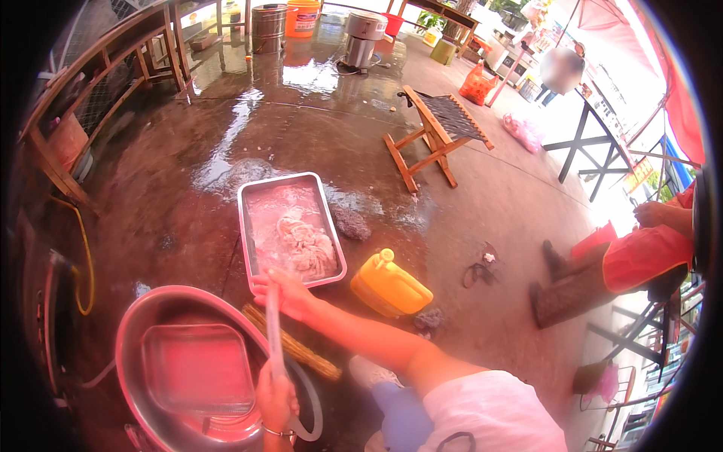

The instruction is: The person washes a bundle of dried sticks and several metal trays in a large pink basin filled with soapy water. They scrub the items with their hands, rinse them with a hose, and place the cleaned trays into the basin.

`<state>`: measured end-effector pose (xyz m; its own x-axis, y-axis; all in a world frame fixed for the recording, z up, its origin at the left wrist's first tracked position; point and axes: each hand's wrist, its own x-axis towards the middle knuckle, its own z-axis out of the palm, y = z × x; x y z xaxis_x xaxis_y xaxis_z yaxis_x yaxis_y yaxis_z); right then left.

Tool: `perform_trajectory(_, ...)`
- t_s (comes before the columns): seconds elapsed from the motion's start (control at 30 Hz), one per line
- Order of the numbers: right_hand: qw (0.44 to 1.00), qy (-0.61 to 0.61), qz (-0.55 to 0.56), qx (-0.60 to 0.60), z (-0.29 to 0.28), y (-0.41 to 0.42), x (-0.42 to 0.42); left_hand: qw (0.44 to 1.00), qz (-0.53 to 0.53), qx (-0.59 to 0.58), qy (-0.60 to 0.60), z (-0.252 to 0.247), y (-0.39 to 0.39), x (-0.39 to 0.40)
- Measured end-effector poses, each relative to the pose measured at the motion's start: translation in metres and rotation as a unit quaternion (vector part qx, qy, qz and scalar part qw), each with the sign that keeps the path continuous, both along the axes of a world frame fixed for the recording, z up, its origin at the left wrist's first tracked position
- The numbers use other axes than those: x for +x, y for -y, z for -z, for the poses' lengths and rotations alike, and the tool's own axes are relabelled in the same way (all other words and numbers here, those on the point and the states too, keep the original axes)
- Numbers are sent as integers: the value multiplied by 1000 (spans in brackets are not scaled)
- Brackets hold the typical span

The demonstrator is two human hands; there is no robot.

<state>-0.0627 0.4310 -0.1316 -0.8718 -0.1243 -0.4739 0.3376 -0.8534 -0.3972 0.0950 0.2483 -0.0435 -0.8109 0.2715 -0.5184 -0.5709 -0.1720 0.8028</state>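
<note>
My left hand (277, 398), with a bracelet at the wrist, grips a pale flexible hose (275, 333) beside a large metal basin (127, 344). My right hand (291, 296) holds the hose's upper end at the near rim of a rectangular metal tray (244, 226). Cloudy water fills that tray. In it lies a pale, crumpled, soft mass (305, 240); I cannot tell whether it is cloth or food. A rectangular tray (195, 367) rests inside the basin. Between basin and right forearm is a straw bundle, perhaps a broom (310, 356).
A yellow plastic jug (392, 285) and a dark mesh-like clump (350, 222) sit right of the tray. Beyond stands a wooden folding stool (432, 133). The concrete floor (169, 226) is wet. Another person's legs (582, 285) are at right. Wooden benches (96, 68) line the left.
</note>
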Motion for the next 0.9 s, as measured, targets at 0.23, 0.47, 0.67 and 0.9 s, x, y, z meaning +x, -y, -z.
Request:
perform_trajectory(0.23, 996, -30, -49, -66, 51, 5, -6, 996, 34, -85, -10, 16, -23, -38)
perform_trajectory(0.47, 994, 41, 89, 58, 103, -33, -49, 993, 40, -81, -79, 3, -34, -47)
perform_trajectory(0.67, 508, -214, -152, 821, 137, -69, 6, 997, 2, -75, 7, 3, -23, -47)
perform_trajectory(0.9, 462, -126, -280, 832, 123, -99, 9, 995, 61, -65, -43, 4, -33, -39)
